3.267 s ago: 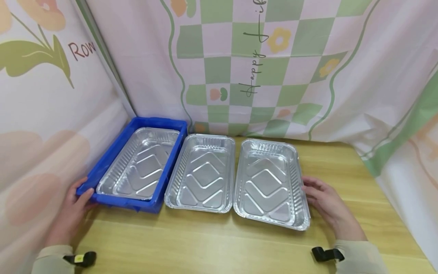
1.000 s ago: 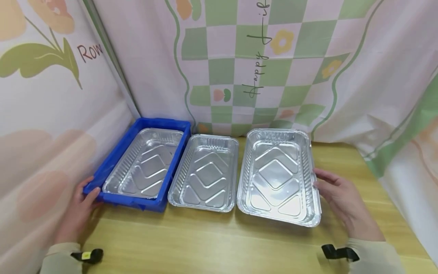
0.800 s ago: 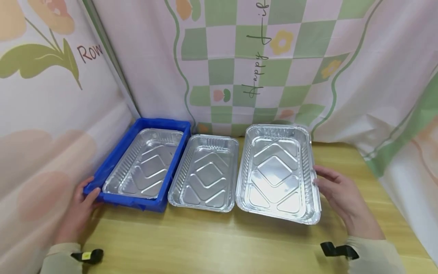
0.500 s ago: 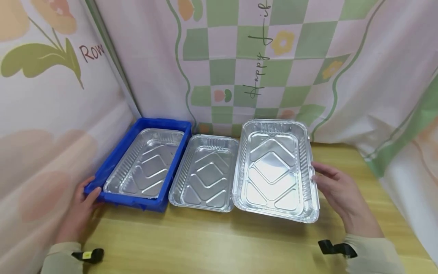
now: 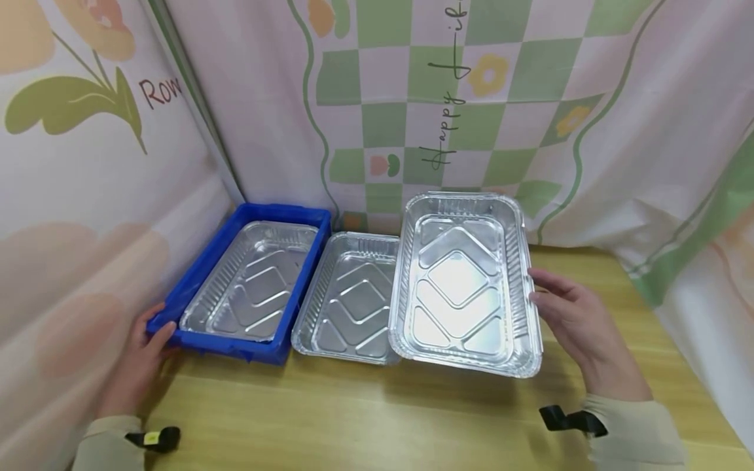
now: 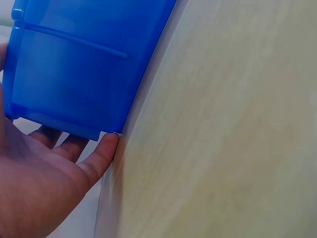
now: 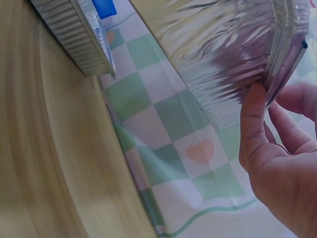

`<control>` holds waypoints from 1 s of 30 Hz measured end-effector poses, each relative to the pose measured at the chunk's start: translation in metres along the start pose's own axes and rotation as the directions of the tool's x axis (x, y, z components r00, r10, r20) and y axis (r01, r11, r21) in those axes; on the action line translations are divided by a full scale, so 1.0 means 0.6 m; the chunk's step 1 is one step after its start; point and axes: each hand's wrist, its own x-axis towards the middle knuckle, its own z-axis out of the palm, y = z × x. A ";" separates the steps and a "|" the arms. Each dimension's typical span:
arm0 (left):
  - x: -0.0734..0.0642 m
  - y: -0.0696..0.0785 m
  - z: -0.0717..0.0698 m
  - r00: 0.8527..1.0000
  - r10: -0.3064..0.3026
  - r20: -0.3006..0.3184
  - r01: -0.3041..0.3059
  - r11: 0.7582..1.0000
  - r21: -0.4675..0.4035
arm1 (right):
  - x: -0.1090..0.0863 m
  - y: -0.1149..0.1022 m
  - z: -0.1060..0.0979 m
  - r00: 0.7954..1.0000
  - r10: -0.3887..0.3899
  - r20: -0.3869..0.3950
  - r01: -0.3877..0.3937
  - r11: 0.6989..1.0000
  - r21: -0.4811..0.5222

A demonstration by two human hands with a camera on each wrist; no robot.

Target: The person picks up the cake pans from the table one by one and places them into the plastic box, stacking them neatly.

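My right hand (image 5: 580,320) pinches the right rim of a foil tray (image 5: 462,281), which is lifted off the table and tilted. In the right wrist view the fingers (image 7: 255,111) meet the rim of that tray (image 7: 223,54). A second foil tray (image 5: 353,307) lies on the table, its right edge partly hidden by the lifted one. At the left stands a blue plastic bin (image 5: 230,348) with a third foil tray (image 5: 253,281) inside. My left hand (image 5: 138,360) grips the near left corner of the bin, and in the left wrist view its fingers touch the bin (image 6: 74,74) low down.
A wooden table (image 5: 294,418) carries everything. Behind it hangs a checked curtain (image 5: 383,124) printed with flowers. Another curtain (image 5: 100,248) comes close to the bin on the left. Fabric (image 5: 695,196) also hangs at the right.
My right hand has raised the right foil tray from the table, tilted it and carried it left, over the edge of the middle tray. My left hand has stayed at the bin's corner.
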 end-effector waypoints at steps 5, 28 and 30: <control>0.000 0.000 0.001 1.000 0.003 0.000 -0.003 1.000 -0.028 | 0.005 -0.001 0.014 1.000 0.010 -0.022 -0.011 1.000 -0.014; -0.006 -0.027 0.065 1.000 0.002 0.030 0.000 0.997 -0.075 | 0.019 0.006 0.037 1.000 -0.007 -0.019 0.007 1.000 -0.011; -0.007 -0.031 0.074 0.999 0.002 0.035 0.001 0.996 -0.086 | 0.020 0.008 0.039 1.000 -0.003 -0.027 0.002 1.000 -0.020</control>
